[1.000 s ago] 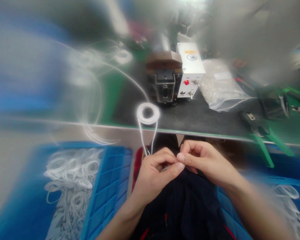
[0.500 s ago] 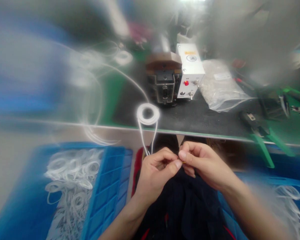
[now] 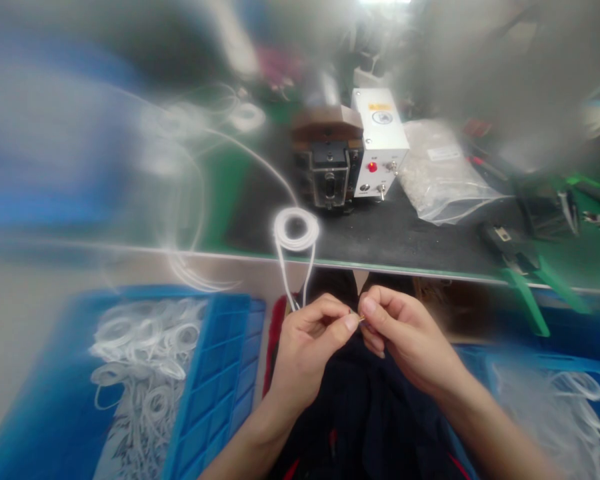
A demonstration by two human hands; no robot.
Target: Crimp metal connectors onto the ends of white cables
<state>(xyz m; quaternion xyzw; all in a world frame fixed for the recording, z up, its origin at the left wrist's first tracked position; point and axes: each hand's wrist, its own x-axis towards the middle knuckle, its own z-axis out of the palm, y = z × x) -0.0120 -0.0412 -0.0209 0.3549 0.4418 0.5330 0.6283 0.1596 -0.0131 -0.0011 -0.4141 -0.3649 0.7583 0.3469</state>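
A white cable lies coiled on the table's front edge, and two strands of it run down to my left hand. My left hand is closed on the cable, thumb against forefinger. My right hand is closed too, its thumb and forefinger pinching a tiny yellowish wire end right by the left fingertips. The fingers hide most of that wire end, so its tip cannot be made out. Both hands are above my lap, just below the table edge.
Behind the coil stands a machine with a white control box and lit red lamp. To its right lie a clear bag and green-handled pliers. Blue crates at left and right hold white coiled cables.
The fingertips of both hands have shifted slightly, with the right hand a little lower and to the left. The cable coil has stayed in place.
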